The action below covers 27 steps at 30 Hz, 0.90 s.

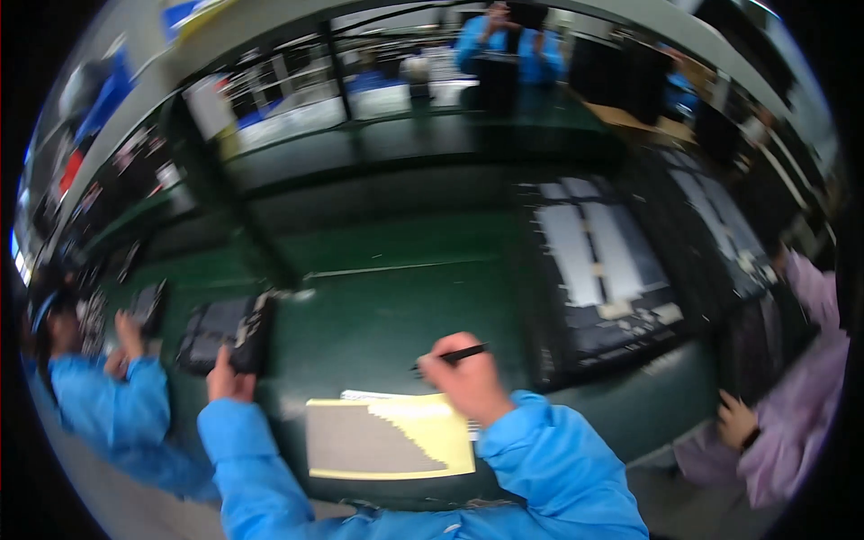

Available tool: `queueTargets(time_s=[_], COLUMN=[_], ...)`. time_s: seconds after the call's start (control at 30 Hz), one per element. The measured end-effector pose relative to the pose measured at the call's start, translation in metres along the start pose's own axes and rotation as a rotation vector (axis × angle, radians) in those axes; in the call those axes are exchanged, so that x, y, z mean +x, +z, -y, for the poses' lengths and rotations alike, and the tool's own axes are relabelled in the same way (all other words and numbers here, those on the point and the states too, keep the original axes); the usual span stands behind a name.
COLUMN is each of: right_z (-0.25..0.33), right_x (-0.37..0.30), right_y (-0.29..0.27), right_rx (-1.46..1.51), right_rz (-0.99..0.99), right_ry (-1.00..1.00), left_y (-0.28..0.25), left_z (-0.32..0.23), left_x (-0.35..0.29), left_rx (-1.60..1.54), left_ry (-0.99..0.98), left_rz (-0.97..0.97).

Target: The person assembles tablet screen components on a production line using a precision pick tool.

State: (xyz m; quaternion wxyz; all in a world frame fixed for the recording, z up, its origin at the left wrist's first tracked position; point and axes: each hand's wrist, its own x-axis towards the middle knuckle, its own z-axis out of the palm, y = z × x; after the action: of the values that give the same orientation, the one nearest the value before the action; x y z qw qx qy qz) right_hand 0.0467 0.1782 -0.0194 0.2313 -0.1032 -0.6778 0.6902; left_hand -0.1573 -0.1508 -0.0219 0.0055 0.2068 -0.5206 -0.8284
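My left hand (232,385) is at the near edge of a black, flat, rectangular part (211,328), its thumb laid over that edge and the other fingers mostly hidden. Closed in a pinch, my right hand (470,378) holds a slim black pen-like tool (466,353) whose tip points left; motion blur hides its exact kind. Just below that hand lies a pale yellow sheet (409,468) with a large grey area, apparently a label backing with a stepped edge. A white printed paper (360,395) sticks out from under it.
Black trays (531,351) with silvery and dark flat parts stand on the green table (378,333) at the right. A green post (229,198) rises at the back left. Co-workers sit close on both sides, one in a blue sleeve (117,400), one in a pink sleeve (792,432).
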Motion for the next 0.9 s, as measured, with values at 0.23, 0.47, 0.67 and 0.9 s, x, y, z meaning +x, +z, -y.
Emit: queueTargets(time_s=[0.23,0.47,0.67,0.9], right_z=[0.077,0.116,0.086,0.064], right_x=[-0.047,-0.104,-0.077,-0.069], right_y=[-0.032,-0.127,-0.157,-0.169], right_rx=[-0.199,-0.173,-0.482,-0.679], right_rz=[0.342,-0.018,-0.885,-0.991], right_ry=[-0.283,-0.732,-1.011,-0.679], left_y=[-0.006,-0.009,0.156,0.257], left_z=[-0.002,-0.025,0.036,0.117], left_x=[0.017,-0.008,-0.172,-0.284], left_rx=[0.847,1.193,0.588,0.594], left_ry=[-0.073,0.108,0.076,-0.241], left_rz=[-0.055,0.1,0.978,1.275])
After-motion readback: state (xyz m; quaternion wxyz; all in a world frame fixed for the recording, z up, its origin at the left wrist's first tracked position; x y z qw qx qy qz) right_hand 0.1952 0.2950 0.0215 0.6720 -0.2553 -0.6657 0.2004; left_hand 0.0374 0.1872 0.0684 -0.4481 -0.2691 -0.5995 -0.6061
